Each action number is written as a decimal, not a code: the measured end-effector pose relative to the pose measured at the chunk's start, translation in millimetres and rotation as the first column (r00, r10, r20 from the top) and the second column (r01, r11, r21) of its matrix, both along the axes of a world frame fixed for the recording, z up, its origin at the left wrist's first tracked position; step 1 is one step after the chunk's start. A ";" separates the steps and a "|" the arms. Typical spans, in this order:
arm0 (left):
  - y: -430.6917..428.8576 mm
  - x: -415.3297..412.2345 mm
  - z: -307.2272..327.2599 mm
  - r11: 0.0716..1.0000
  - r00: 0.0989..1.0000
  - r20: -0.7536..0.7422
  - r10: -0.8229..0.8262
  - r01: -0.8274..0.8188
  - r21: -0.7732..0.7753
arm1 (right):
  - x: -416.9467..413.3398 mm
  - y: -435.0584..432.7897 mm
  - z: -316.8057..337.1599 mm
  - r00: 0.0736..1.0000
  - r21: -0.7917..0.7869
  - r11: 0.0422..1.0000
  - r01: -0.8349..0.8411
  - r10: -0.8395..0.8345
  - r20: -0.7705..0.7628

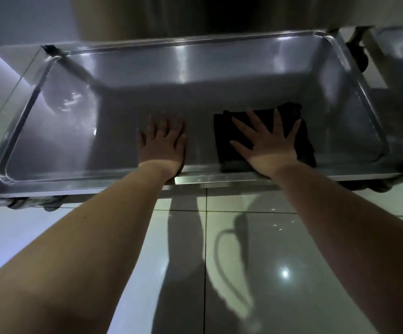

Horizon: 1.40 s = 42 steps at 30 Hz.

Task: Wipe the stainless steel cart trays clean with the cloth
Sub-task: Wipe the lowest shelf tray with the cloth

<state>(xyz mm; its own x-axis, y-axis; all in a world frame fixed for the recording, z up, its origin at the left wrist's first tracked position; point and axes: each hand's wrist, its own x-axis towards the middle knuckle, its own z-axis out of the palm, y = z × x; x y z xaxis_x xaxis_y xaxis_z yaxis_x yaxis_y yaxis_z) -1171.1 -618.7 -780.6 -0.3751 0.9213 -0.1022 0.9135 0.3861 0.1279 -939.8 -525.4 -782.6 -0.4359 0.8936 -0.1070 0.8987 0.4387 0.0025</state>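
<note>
A low stainless steel cart tray (51, 141) fills the upper half of the head view, its raised rim running all around. A dark cloth (227, 141) lies flat on the tray floor, right of the middle, near the front rim. My right hand (268, 143) presses flat on the cloth with fingers spread. My left hand (163, 143) rests palm-down on the bare tray floor to the left of the cloth, fingers together, holding nothing.
A cart upright (75, 66) rises from the tray's back left corner. A caster wheel (362, 54) shows at the back right, and another steel surface (400, 59) stands beyond it. Glossy floor tiles (280, 273) lie in front of the cart.
</note>
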 end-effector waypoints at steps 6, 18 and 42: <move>3.0 6.4 -5.4 1.000 1.000 -0.002 -0.002 0.002 0.006 | 115.1 53.1 10.0 0.953 -0.040 0.953 0.300 -0.297 0.059; 0.2 -0.8 -7.1 1.000 1.000 -0.002 -0.008 0.008 0.010 | -42.6 -21.0 7.1 0.990 -0.047 0.989 -0.141 0.140 -0.022; -8.5 6.5 17.8 0.991 0.994 0.094 -0.050 0.037 0.130 | -14.1 -18.4 21.7 0.993 -0.165 0.986 0.000 -0.020 -0.120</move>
<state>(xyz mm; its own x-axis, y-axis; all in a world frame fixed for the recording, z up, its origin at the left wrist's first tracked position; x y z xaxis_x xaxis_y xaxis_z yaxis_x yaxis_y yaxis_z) -1164.6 -627.2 -762.8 -0.3284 0.9444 -0.0169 0.9099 0.3211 0.2625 -953.9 -543.8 -760.8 -0.4460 0.8723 -0.2004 0.8922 0.4153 -0.1776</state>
